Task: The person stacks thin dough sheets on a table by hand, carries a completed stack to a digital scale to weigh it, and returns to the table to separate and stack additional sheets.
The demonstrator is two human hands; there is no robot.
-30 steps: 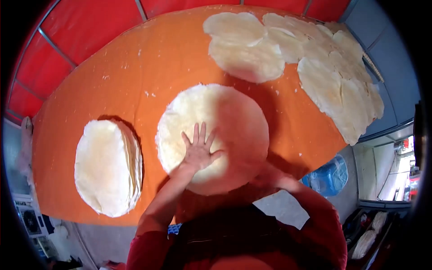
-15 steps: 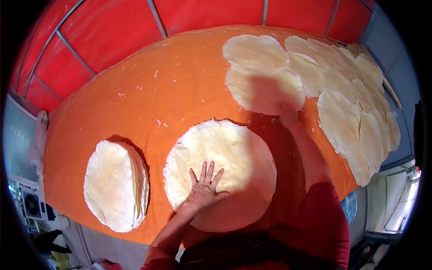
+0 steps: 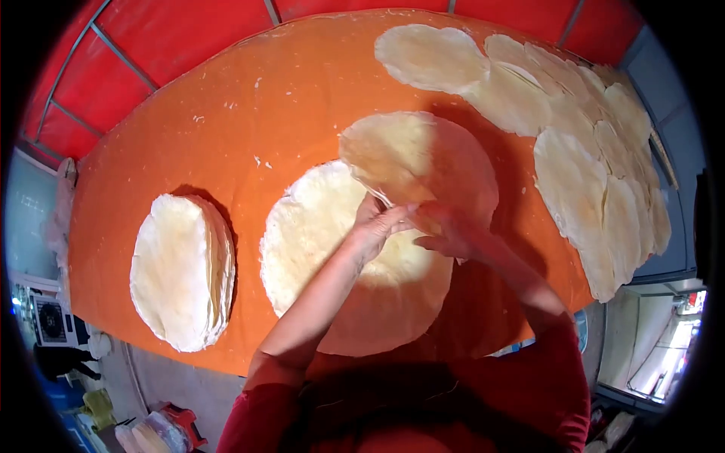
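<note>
My left hand point(image 3: 375, 228) pinches the near edge of a thin round flatbread point(image 3: 396, 143), raised above a larger round flatbread pile point(image 3: 302, 234) in front of me. Close beside it, my right hand point(image 3: 451, 230) is closed on the same edge, its fingers partly in shadow. The held flatbread tilts away from me, its right half darkened by a shadow. Beneath my forearms, the round pile lies flat with a ragged pale rim. How many sheets it has I cannot tell.
A folded stack of flatbreads point(image 3: 170, 272) stands on the left of the orange cloth point(image 3: 204, 143). Several overlapping flatbreads point(image 3: 570, 166) cover the right side, and one pale flatbread point(image 3: 430, 57) lies at the back. Red panels point(image 3: 196, 38) rise behind the table.
My right hand has drawn a flatbread from the back right toward me, over the round pile. My left hand has lifted off the pile and taken its edge. The view has shifted.
</note>
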